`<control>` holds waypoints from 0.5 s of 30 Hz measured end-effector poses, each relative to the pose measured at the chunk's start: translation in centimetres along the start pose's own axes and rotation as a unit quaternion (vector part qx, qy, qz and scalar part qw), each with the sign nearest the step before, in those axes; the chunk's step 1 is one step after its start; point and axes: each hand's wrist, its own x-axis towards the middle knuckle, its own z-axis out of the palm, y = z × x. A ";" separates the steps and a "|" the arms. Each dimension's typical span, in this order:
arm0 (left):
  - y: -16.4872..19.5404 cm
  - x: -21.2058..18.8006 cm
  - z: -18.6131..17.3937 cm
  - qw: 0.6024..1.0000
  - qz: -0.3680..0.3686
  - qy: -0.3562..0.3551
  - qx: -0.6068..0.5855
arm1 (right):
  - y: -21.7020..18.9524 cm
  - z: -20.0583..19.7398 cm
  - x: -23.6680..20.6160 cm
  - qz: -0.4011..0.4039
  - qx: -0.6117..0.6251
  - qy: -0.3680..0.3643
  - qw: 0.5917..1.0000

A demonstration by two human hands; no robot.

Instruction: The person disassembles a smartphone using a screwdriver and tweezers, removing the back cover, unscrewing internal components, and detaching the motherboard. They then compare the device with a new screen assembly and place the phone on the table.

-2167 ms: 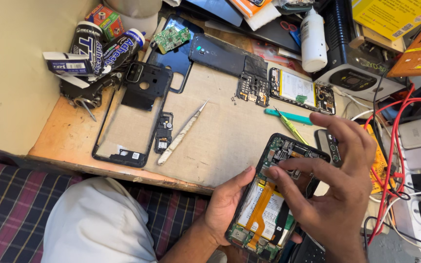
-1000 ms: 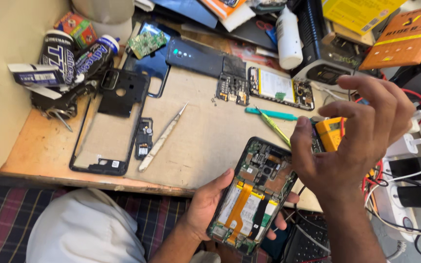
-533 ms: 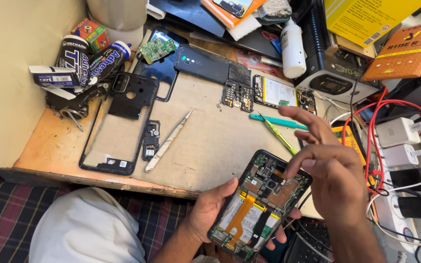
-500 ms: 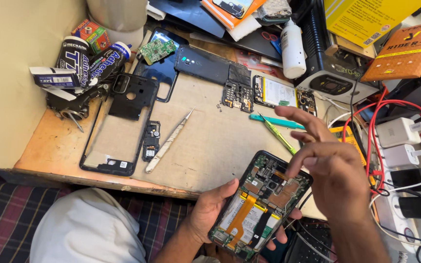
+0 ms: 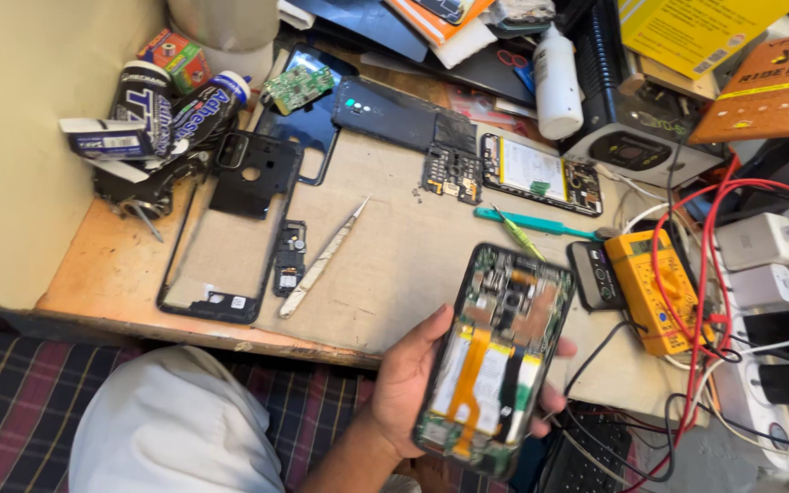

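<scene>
Light over my bench is bright, warm and even, with no hard shadows. My left hand [image 5: 413, 383] casts only a soft shadow. The opened phone [image 5: 495, 356] I hold is smeared by motion blur, its parts indistinct. The white bottle [image 5: 557, 82] shows mild glare. The tweezers [image 5: 321, 260] are sharp. Straight edges bow slightly at the corners.

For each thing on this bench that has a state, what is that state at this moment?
Left hand: gripping the phone.
Opened phone: back cover off, boards and orange flex cable exposed.
Black phone frame: empty, lying flat.
Tweezers: lying unheld.
Yellow multimeter: on the bench, red leads beside it.
White bottle: upright, capped.
</scene>
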 end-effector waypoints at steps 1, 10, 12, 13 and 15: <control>-0.2 0.2 0.3 0.999 0.028 0.017 0.033 | 0.0 0.3 -1.1 0.009 -0.010 -0.021 1.000; -0.4 2.2 4.0 0.877 0.235 0.244 0.341 | 1.2 6.8 -9.5 0.003 -0.162 -0.226 0.960; -0.3 2.5 4.4 0.880 0.242 0.241 0.330 | 2.2 6.6 -10.0 0.104 -0.096 -0.242 0.960; -0.3 2.6 4.5 0.882 0.245 0.238 0.325 | 2.7 6.4 -10.1 0.154 -0.064 -0.248 0.954; -0.1 2.8 4.5 0.855 0.254 0.245 0.381 | 3.3 6.2 -9.9 0.191 0.019 -0.270 0.943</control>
